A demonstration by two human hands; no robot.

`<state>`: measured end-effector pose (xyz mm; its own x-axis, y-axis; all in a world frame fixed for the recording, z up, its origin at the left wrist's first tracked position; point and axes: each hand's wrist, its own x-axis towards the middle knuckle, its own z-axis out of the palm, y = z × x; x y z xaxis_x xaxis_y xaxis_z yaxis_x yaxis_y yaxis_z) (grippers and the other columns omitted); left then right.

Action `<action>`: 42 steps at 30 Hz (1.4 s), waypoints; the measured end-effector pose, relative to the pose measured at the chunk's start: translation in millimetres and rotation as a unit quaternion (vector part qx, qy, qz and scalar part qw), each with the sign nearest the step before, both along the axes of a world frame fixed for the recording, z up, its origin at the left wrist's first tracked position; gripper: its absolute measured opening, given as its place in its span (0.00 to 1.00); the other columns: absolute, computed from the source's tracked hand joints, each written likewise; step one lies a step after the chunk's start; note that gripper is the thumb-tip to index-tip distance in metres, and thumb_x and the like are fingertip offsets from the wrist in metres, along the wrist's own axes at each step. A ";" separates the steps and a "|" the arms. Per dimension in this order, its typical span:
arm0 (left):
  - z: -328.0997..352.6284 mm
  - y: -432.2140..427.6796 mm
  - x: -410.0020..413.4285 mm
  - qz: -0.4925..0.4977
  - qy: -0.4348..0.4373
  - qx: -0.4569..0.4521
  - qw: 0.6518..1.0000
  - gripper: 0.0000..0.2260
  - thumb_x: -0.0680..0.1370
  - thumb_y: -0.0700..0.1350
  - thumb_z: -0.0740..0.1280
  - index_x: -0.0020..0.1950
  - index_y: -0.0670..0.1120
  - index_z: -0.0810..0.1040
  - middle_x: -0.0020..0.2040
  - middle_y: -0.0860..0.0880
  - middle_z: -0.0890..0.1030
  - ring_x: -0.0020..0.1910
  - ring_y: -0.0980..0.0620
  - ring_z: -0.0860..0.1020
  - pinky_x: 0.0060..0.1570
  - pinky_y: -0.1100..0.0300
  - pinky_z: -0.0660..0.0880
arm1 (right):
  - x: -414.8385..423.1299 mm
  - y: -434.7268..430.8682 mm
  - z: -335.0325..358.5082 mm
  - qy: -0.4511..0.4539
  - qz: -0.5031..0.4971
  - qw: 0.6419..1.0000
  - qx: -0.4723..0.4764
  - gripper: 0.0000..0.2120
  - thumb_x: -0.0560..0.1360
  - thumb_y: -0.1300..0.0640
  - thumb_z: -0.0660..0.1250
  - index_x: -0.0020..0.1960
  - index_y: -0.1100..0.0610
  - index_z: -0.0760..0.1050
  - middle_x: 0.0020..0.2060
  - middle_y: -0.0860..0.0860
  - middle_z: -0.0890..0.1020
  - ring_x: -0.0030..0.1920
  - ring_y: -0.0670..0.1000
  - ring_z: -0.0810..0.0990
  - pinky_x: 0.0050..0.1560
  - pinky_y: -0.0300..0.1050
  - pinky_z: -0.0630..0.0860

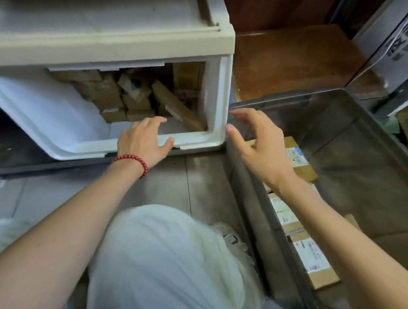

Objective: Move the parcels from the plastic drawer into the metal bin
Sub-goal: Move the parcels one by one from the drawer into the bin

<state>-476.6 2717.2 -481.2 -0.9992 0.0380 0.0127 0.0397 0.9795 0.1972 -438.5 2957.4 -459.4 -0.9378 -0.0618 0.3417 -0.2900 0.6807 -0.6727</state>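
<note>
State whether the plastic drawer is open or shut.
Open: the plastic drawer is pulled out, and cardboard parcels show inside.

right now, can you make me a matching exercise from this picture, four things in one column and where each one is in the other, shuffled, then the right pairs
Things
1. left hand
2. right hand
3. red bracelet
4. labelled parcel

Places
A. lying in the metal bin
B. around the left wrist
C. thumb on the front rim of the drawer, fingers reaching inside
D. above the metal bin's edge, holding nothing

Pairs: 1-C, 2-D, 3-B, 4-A
</note>
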 end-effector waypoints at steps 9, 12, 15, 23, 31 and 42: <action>-6.1 -76.9 -46.9 0.035 -0.016 -0.066 0.997 0.26 0.77 0.56 0.63 0.74 0.51 0.63 0.70 0.45 0.70 0.68 0.41 0.68 0.59 0.47 0.69 | -89.5 -105.8 -36.8 -0.186 0.059 0.972 0.130 0.23 0.79 0.51 0.64 0.71 0.57 0.65 0.66 0.55 0.69 0.63 0.56 0.72 0.63 0.47 0.70; -12.5 -79.3 -83.8 0.013 -0.032 -0.064 0.997 0.27 0.78 0.56 0.62 0.75 0.52 0.61 0.70 0.44 0.69 0.67 0.41 0.69 0.60 0.48 0.70 | -131.6 -114.3 -56.6 -0.225 -0.005 0.956 0.186 0.26 0.78 0.50 0.65 0.70 0.61 0.64 0.65 0.60 0.68 0.64 0.62 0.71 0.63 0.54 0.71; -22.6 -73.5 -113.9 0.004 -0.066 -0.006 0.998 0.28 0.78 0.54 0.62 0.76 0.53 0.57 0.73 0.44 0.65 0.69 0.41 0.68 0.61 0.48 0.70 | -167.2 -117.5 -74.1 -0.270 -0.033 0.935 0.226 0.28 0.77 0.49 0.66 0.70 0.63 0.63 0.64 0.61 0.69 0.64 0.63 0.71 0.62 0.54 0.71; -43.9 -70.5 -145.0 -0.003 -0.060 -0.012 0.998 0.33 0.77 0.52 0.66 0.78 0.55 0.51 0.75 0.46 0.59 0.68 0.40 0.67 0.59 0.46 0.71 | -205.1 -131.5 -116.0 -0.276 -0.023 0.906 0.319 0.18 0.80 0.60 0.60 0.68 0.62 0.66 0.63 0.60 0.75 0.61 0.61 0.76 0.53 0.48 0.72; -29.0 -94.9 -128.2 0.038 0.006 0.140 0.989 0.39 0.75 0.49 0.71 0.78 0.56 0.50 0.78 0.47 0.55 0.73 0.42 0.62 0.68 0.48 0.66 | -153.3 -110.5 -69.0 -0.161 0.040 0.960 0.225 0.21 0.79 0.58 0.64 0.70 0.58 0.66 0.59 0.61 0.76 0.54 0.64 0.77 0.53 0.54 0.76; 35.7 -124.8 -7.2 0.006 0.015 0.214 0.977 0.17 0.76 0.47 0.70 0.62 0.46 0.73 0.55 0.53 0.76 0.53 0.54 0.72 0.50 0.63 0.67 | -62.7 -99.7 -16.7 -0.155 0.059 0.986 0.012 0.21 0.73 0.58 0.72 0.63 0.56 0.70 0.55 0.50 0.74 0.54 0.48 0.73 0.56 0.39 0.70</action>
<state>-483.9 2592.5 -445.5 -0.9984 0.0116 0.0545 0.0415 0.8078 0.5880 -501.2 2857.7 -476.1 -0.9827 -0.1814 0.0369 -0.1512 0.6719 -0.7251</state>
